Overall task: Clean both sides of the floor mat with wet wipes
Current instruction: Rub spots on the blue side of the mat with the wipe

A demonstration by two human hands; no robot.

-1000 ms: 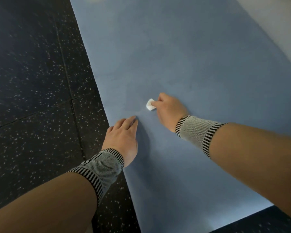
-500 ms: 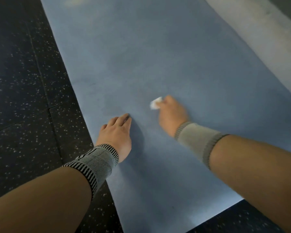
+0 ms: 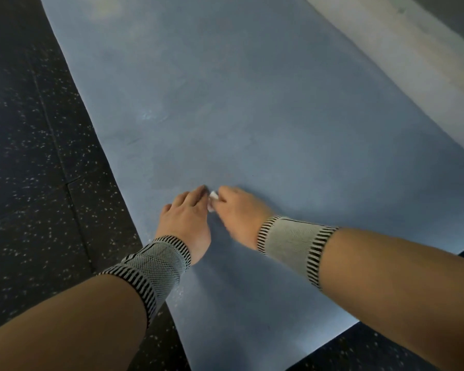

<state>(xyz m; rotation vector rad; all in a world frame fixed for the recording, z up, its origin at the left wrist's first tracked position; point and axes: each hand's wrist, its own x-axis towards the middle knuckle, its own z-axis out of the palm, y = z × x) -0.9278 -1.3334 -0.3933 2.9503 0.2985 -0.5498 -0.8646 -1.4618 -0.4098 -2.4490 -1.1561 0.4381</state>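
Blue floor mat [image 3: 252,108] lies flat, running near-right to far-left, w/ faint smudges and streaks mid-surface. Small white wet wipe [image 3: 212,200] on mat near its left edge, pinched by right hand [image 3: 239,212]. Left hand [image 3: 186,218] flat on mat, fingers straight, just beside wipe. Both wrists in striped wristbands [image 3: 156,266]. Dark speckled floor [image 3: 38,156] left; pale strip [image 3: 413,62] far right.
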